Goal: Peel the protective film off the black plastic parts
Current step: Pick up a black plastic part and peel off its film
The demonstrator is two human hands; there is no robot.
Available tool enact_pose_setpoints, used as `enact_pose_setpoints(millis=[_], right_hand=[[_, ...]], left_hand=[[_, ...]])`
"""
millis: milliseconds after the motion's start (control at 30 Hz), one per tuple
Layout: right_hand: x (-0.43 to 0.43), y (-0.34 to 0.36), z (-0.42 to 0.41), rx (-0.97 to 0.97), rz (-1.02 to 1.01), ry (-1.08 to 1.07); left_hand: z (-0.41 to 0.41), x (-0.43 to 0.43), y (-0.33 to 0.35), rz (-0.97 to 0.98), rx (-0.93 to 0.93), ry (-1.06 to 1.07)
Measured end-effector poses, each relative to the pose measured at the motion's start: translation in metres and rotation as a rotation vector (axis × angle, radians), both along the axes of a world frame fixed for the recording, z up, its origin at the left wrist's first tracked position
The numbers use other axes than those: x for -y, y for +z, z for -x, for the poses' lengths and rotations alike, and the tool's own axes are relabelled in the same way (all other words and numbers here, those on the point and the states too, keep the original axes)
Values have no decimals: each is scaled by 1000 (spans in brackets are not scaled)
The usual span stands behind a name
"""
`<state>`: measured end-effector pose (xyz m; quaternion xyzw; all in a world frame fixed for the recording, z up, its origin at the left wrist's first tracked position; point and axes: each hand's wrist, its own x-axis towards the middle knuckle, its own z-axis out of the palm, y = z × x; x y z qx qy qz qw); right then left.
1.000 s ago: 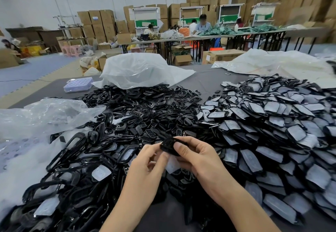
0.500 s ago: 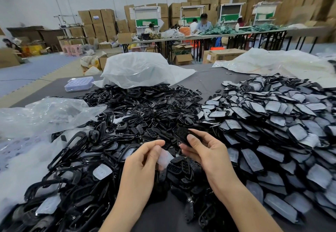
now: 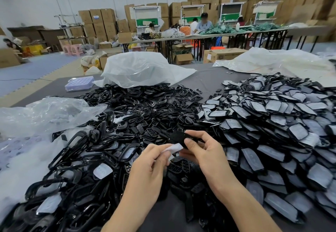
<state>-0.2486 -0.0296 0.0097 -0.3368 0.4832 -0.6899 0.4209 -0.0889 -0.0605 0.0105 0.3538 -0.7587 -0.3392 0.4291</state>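
Factory packing hall, stacked cardboard boxes [image 3: 99, 22], long worktables [image 3: 209, 36], heaps of black plastic parts [image 3: 272, 115]

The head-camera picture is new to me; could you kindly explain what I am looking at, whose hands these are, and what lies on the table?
There is no machine here. A person wears a camera on the head, so this single view looks forward and down at their own two bare hands. The right hand grips a small black plastic part. The left hand pinches a whitish protective film between its fingers, right beside that part; whether the film is fully off I cannot tell. On the grey table, a heap of film-covered parts lies to the right, and a heap of bare black pieces fills the middle and left. Clear plastic bags lie behind and to the left. Other people sit at tables far behind.
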Motion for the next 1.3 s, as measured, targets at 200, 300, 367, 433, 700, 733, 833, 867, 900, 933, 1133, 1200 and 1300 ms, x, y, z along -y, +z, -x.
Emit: enact_pose_setpoints(millis=[200, 300, 367, 433, 700, 733, 833, 867, 900, 933, 1133, 1200, 1300], right_hand=[[-3, 0, -4, -58, -4, 109], [-2, -1, -4, -84, -12, 116], [-2, -2, -5, -107, -17, 126], [-2, -1, -7, -127, -19, 139], [-6, 3, -18, -23, 30, 261], [-6, 3, -19, -8, 39, 277], [-5, 3, -22, 11, 45, 274], [-5, 3, -23, 25, 44, 267], [-4, 3, -24, 40, 46, 260], [-4, 3, -24, 46, 49, 251], [-5, 3, -22, -35, 28, 164], [-6, 5, -21, -51, 34, 146], [-7, 6, -19, -69, 42, 127]], left_hand=[[-7, 3, 1, 47, 112, 82], [-8, 5, 2, 10, 44, 101], [-8, 6, 1, -32, -24, 110], [-7, 5, -1, -76, -80, 137], [-2, 5, -2, -145, -274, 184], [-2, 4, -2, -168, -292, 185], [-1, 5, -2, -199, -335, 204], [-2, 6, -2, -208, -347, 208], [-2, 7, -3, -222, -358, 202], [-2, 8, -3, -238, -365, 188], [-3, 6, -1, -282, -328, 56], [-5, 6, -1, -245, -263, 54], [-5, 6, 0, -236, -178, 16]])
